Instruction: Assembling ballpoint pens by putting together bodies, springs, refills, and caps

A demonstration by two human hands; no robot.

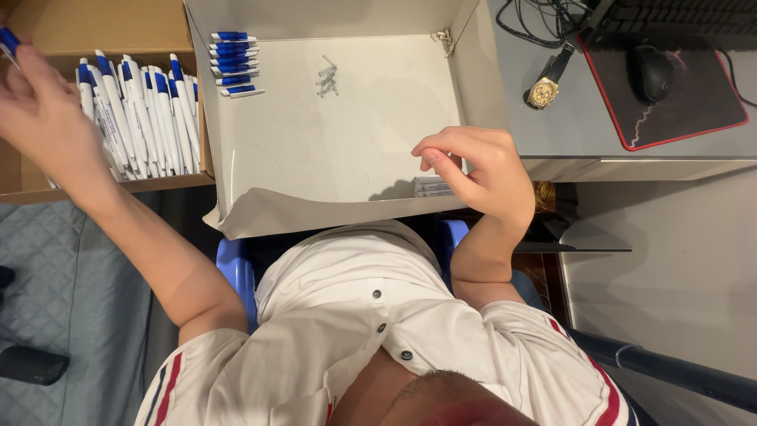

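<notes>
A single head camera looks steeply down, close over the person's chest, lap and white tray (347, 150)

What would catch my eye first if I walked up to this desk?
Probably the row of blue-and-white pens packed in the cardboard box at the left, where the left hand reaches. Beside it, a big white box holds blue pen caps, and the right hand hovers at its near edge.
</notes>
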